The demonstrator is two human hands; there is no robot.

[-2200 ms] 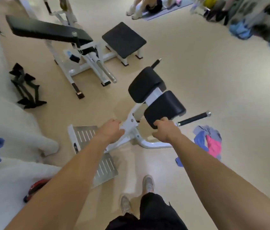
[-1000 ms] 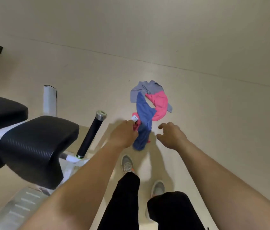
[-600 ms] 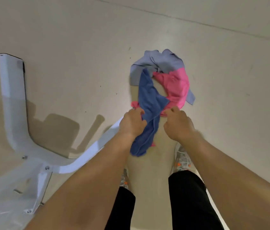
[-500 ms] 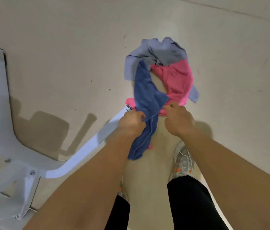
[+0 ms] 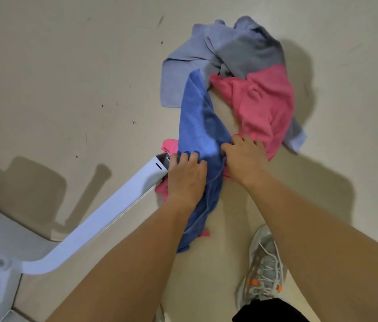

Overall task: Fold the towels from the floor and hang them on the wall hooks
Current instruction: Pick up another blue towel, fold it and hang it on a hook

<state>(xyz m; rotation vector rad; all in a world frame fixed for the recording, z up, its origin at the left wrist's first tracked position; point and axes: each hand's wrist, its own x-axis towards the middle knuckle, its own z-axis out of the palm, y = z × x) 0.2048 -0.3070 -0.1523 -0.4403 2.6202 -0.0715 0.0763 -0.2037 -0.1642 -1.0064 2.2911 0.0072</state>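
Note:
A heap of towels lies on the beige floor in front of me. A dark blue towel [image 5: 200, 126] runs lengthwise down the heap, over a pink towel [image 5: 262, 101]. A pale grey-blue towel [image 5: 225, 47] is crumpled at the far end. My left hand [image 5: 187, 176] grips the left edge of the blue towel, fingers curled over the cloth. My right hand [image 5: 245, 156] pinches the same towel's right side, where it meets the pink one. No wall hooks are in sight.
A white metal leg of a gym bench [image 5: 113, 205] slants across the floor from the lower left, its open end touching my left hand. My grey sneaker [image 5: 262, 268] stands below the heap at the right. Bare floor surrounds the towels.
I turned from the bench and bent down to the heap. Both hands reached the blue towel and closed on it; the view has drawn nearer over the last half second.

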